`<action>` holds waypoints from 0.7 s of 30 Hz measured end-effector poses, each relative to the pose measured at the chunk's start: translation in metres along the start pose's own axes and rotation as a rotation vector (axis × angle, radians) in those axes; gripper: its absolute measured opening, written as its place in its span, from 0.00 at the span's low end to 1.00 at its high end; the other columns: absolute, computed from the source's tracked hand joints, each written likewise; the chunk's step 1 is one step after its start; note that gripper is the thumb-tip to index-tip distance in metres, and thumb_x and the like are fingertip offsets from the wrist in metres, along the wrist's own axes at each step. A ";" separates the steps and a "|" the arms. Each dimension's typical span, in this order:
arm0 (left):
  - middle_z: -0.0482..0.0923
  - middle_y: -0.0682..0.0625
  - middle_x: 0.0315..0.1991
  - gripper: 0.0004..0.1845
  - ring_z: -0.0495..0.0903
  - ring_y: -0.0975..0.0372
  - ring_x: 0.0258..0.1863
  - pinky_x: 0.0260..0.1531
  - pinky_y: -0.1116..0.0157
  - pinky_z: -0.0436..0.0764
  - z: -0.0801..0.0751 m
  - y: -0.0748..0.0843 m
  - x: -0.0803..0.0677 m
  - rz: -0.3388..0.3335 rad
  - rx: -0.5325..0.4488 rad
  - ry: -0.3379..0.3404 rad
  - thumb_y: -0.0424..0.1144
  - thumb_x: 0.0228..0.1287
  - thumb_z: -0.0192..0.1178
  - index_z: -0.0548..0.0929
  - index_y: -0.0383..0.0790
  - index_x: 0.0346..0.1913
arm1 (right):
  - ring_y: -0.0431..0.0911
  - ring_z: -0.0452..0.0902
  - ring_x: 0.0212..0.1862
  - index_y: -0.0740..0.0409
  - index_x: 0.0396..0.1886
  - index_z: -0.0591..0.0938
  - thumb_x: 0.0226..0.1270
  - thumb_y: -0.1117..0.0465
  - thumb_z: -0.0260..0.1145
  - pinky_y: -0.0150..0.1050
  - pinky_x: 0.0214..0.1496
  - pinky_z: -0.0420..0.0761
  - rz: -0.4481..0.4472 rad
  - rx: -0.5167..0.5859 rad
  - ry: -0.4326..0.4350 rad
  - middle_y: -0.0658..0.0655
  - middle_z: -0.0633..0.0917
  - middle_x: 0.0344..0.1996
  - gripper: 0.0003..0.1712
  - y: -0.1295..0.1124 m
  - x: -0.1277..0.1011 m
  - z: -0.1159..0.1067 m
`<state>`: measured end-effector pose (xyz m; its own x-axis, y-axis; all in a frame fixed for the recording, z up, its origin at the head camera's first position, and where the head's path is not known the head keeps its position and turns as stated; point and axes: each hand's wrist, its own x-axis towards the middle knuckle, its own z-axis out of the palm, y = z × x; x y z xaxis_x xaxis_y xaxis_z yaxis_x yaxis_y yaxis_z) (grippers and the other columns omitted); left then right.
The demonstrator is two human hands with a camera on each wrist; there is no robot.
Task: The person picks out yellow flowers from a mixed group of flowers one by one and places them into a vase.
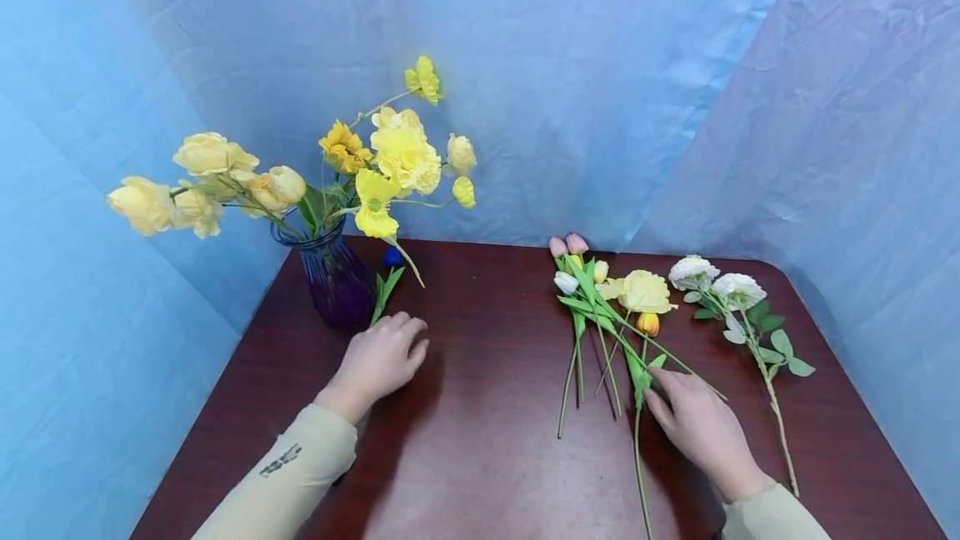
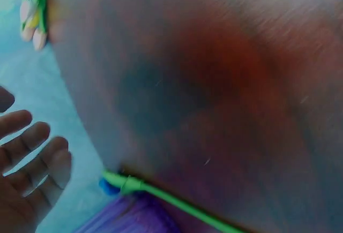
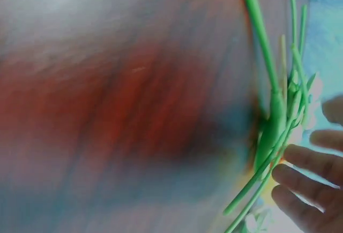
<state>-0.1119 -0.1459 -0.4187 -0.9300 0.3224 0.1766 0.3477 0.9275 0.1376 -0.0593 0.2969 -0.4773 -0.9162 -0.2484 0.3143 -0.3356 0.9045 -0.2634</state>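
Observation:
My left hand [image 1: 381, 357] hovers to the right of a purple-blue glass vase [image 1: 337, 277] filled with yellow flowers. Its fingers are loosely bent in the head view and spread apart in the left wrist view, holding nothing. Just beyond them lies a blue tulip [image 1: 392, 257], its green stem [image 2: 182, 205] running past the vase. My right hand [image 1: 697, 423] is at the leaves of an orange tulip [image 1: 648, 323], fingertips right beside them. In the right wrist view its fingers [image 3: 308, 182] are relaxed and apart, next to crossed green stems [image 3: 268, 163].
Pink tulips [image 1: 567, 245], a white tulip [image 1: 566, 282] and a yellow bloom [image 1: 645, 292] lie in the loose pile. Farther right is a branch of white flowers [image 1: 738, 291]. Blue curtains [image 1: 525, 90] enclose the dark wooden table [image 1: 480, 407].

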 end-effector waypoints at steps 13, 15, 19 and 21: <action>0.71 0.44 0.69 0.28 0.68 0.39 0.70 0.62 0.41 0.72 0.036 0.042 -0.020 0.115 -0.036 -0.268 0.54 0.69 0.65 0.79 0.46 0.66 | 0.45 0.72 0.22 0.55 0.35 0.82 0.73 0.52 0.66 0.42 0.25 0.69 0.347 0.153 -0.345 0.50 0.80 0.21 0.11 -0.034 0.037 0.020; 0.67 0.43 0.73 0.30 0.65 0.37 0.72 0.64 0.40 0.70 0.038 0.045 -0.023 0.114 -0.023 -0.307 0.56 0.68 0.65 0.77 0.48 0.69 | 0.45 0.69 0.21 0.54 0.30 0.79 0.72 0.55 0.66 0.42 0.25 0.68 0.339 0.152 -0.337 0.50 0.76 0.18 0.11 -0.037 0.038 0.024; 0.65 0.43 0.75 0.33 0.64 0.36 0.72 0.66 0.40 0.69 0.044 0.046 -0.028 0.119 0.006 -0.329 0.58 0.69 0.63 0.74 0.49 0.72 | 0.44 0.68 0.20 0.55 0.26 0.77 0.71 0.59 0.66 0.41 0.25 0.68 0.331 0.181 -0.309 0.49 0.74 0.16 0.12 -0.039 0.038 0.026; 0.65 0.43 0.75 0.33 0.64 0.36 0.72 0.66 0.41 0.68 0.046 0.046 -0.029 0.120 0.008 -0.321 0.58 0.69 0.63 0.74 0.49 0.72 | 0.43 0.69 0.19 0.56 0.27 0.78 0.72 0.61 0.66 0.41 0.25 0.69 0.340 0.223 -0.299 0.48 0.75 0.15 0.12 -0.039 0.037 0.027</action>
<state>-0.0748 -0.1038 -0.4623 -0.8729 0.4716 -0.1247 0.4575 0.8802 0.1264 -0.0864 0.2434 -0.4797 -0.9935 -0.0702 -0.0898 -0.0155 0.8637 -0.5038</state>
